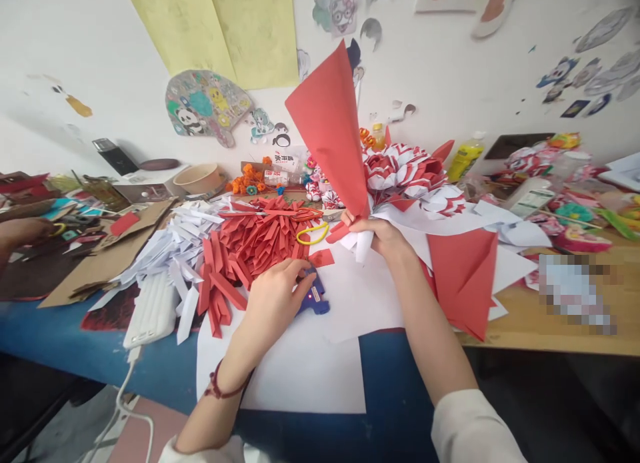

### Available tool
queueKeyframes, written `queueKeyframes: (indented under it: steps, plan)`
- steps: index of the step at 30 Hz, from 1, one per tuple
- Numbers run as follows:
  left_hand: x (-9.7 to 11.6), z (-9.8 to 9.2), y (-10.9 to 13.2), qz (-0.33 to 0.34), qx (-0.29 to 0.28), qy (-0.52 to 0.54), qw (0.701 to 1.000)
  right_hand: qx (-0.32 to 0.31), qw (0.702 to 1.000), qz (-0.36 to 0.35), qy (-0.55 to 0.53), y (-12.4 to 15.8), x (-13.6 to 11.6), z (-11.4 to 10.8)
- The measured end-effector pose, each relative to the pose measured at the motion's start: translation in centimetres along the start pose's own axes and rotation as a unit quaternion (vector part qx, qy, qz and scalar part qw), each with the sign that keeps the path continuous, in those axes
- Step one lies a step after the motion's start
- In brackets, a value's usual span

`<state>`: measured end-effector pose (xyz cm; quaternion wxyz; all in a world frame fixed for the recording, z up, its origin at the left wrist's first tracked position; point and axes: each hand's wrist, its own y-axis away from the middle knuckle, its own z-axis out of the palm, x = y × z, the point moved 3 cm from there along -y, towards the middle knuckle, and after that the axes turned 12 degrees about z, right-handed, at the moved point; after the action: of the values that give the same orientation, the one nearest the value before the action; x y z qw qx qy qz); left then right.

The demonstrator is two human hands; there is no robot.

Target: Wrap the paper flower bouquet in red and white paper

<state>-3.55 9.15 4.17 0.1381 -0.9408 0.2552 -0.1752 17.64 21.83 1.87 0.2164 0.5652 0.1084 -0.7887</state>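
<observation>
My right hand is closed round the narrow end of a red paper cone that stands upright, with white paper bunched at its base. My left hand rests on a blue glue gun lying on a white sheet, fingers curled over its handle. Just beyond lies a heap of folded red paper strips and a heap of folded white strips.
A red-and-white paper flower sits behind the cone. Red paper sheets lie at right. Yellow-handled scissors, a white power strip, cardboard, a bowl and bottles crowd the table. Another person's hand shows at far left.
</observation>
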Motion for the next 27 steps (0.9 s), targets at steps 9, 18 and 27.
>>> queueKeyframes:
  steps: [9,18,27]
  plan:
    - [2.7,1.6,-5.5,0.130,0.183,-0.061,0.973,-0.058,0.998,-0.012,0.012,0.4,0.0,0.7]
    - [4.1,1.6,-6.9,0.150,0.235,-0.096,0.956,-0.059,0.998,-0.001,-0.032,0.8,0.1,0.8]
    - [3.8,1.9,-8.0,0.198,0.177,-0.101,0.959,-0.071,0.996,0.053,-0.018,0.5,0.9,1.3]
